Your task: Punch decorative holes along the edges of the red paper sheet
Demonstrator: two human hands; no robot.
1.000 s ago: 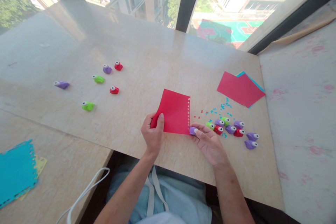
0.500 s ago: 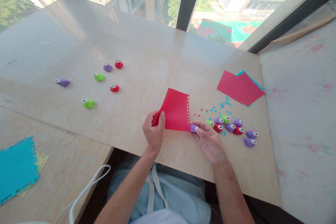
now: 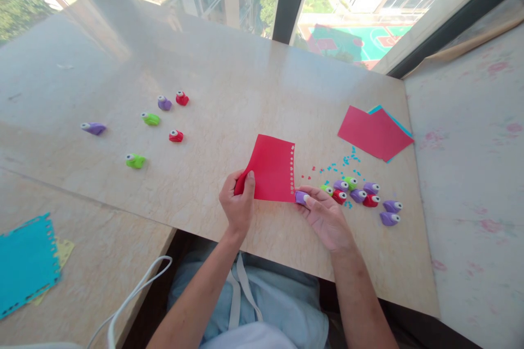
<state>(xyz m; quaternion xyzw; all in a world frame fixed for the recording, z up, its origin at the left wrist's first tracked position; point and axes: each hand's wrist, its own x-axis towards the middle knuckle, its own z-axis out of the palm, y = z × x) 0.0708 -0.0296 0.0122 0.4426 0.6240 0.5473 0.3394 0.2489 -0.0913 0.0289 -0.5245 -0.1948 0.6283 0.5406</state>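
My left hand (image 3: 238, 202) grips the left edge of a red sheet of paper (image 3: 272, 169), thumb on top, and the sheet bends up there. A column of small punched holes runs down the sheet's right edge. In my right hand (image 3: 326, 218) is a purple craft punch (image 3: 301, 197), held between thumb and fingers at the sheet's lower right corner. How far the paper goes into the punch is hidden. Just right of that hand stand several more craft punches (image 3: 358, 196) in purple, green and red.
Punched bits (image 3: 351, 159) in blue and red lie scattered near the punches. Red and blue sheets (image 3: 374, 133) overlap at the right by the wall. More punches (image 3: 151, 119) are spread at the left. Blue punched paper (image 3: 28, 262) and a white cable (image 3: 139, 286) are at lower left.
The whole view has shifted slightly. Both hands keep their hold on the red paper and the purple craft punch, with almost no movement between them.
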